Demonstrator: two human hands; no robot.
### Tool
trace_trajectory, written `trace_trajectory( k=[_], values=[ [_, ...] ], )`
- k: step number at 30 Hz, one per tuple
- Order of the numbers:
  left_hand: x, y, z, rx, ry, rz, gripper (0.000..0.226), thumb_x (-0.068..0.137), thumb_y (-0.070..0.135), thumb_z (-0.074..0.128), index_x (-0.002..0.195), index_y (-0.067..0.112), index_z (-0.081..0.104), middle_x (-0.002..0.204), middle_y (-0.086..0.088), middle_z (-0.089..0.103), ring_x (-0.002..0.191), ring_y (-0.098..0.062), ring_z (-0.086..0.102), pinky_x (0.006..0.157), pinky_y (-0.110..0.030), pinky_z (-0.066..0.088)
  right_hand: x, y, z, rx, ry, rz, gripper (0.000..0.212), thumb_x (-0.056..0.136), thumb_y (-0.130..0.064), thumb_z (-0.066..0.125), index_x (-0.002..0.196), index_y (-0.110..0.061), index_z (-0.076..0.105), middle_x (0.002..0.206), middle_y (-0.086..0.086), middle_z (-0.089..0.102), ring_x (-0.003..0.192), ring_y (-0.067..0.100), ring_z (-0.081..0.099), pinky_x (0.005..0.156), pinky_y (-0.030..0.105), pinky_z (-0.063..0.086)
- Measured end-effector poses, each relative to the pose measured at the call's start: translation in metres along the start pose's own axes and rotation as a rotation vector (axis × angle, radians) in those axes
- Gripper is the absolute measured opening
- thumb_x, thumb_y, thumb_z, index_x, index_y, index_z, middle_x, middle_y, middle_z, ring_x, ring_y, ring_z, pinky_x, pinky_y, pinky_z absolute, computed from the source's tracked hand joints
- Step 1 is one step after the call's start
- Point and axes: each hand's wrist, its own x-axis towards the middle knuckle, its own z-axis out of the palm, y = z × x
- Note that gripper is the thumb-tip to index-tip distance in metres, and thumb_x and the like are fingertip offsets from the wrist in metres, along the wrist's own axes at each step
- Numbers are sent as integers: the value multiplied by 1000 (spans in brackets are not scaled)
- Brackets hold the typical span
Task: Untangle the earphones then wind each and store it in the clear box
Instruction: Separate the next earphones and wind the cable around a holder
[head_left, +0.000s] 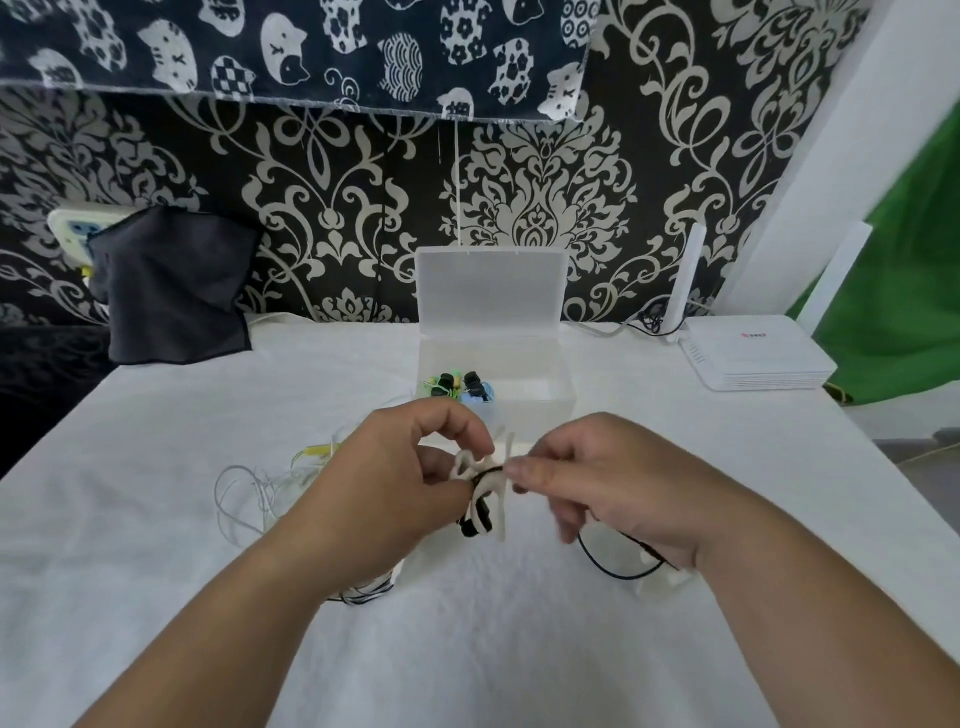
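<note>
My left hand (395, 483) pinches a white cord winder (491, 486) just above the white table, with black earphone cable (480, 519) wrapped round it. My right hand (608, 493) pinches the black cable close to the winder, and the rest of that cable (618, 571) loops down under the right wrist. The clear box (550, 387) stands open behind my hands, its lid raised, with wound green and blue earphones (457, 387) inside at its left end. A loose tangle of white and yellow earphones (260, 493) lies left of my left hand.
A white router (758, 353) with raised antennas sits at the back right. A dark cloth (176, 291) hangs at the back left over a wall socket. A small white winder (665, 584) lies under my right wrist. The white cloth (467, 649) covers the table.
</note>
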Motion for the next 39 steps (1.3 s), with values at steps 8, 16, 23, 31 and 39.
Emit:
trace_trajectory(
  k=[8, 16, 23, 31, 39],
  values=[
    [2, 1, 8, -96, 37, 1, 32, 70, -9, 82, 84, 13, 64, 72, -7, 76, 63, -14, 73, 56, -16, 49, -9, -23, 8, -133, 119, -208, 26, 96, -31, 60, 74, -18, 66, 54, -7, 48, 51, 5, 43, 54, 25, 38],
    [2, 1, 12, -139, -41, 33, 35, 77, -11, 75, 81, 22, 66, 72, -4, 73, 67, -15, 70, 66, -27, 51, -6, -19, 6, -10, 333, -206, 30, 98, -28, 58, 73, -15, 67, 75, -1, 70, 66, 6, 66, 62, 17, 49],
    [2, 0, 14, -180, -108, 106, 43, 80, -16, 68, 95, 24, 62, 92, -1, 63, 76, -23, 68, 73, -47, 58, -6, -20, 3, -17, 402, -219, 30, 98, -29, 58, 72, -14, 64, 55, 0, 57, 48, 5, 51, 51, 13, 41],
    [-1, 0, 10, -409, -254, 125, 36, 73, -9, 69, 98, 16, 62, 91, -2, 59, 72, -19, 56, 69, -32, 50, -5, -13, -11, 37, 467, -204, 30, 92, -33, 67, 72, -10, 66, 49, -12, 41, 49, 5, 38, 48, 14, 34],
    [1, 1, 10, -565, -218, 177, 30, 71, -16, 67, 94, 1, 57, 95, -12, 61, 74, -27, 59, 69, -36, 53, 3, 0, -3, 139, 413, -59, 38, 97, -38, 60, 63, -21, 58, 57, -2, 42, 52, 11, 37, 49, 21, 32]
  ],
)
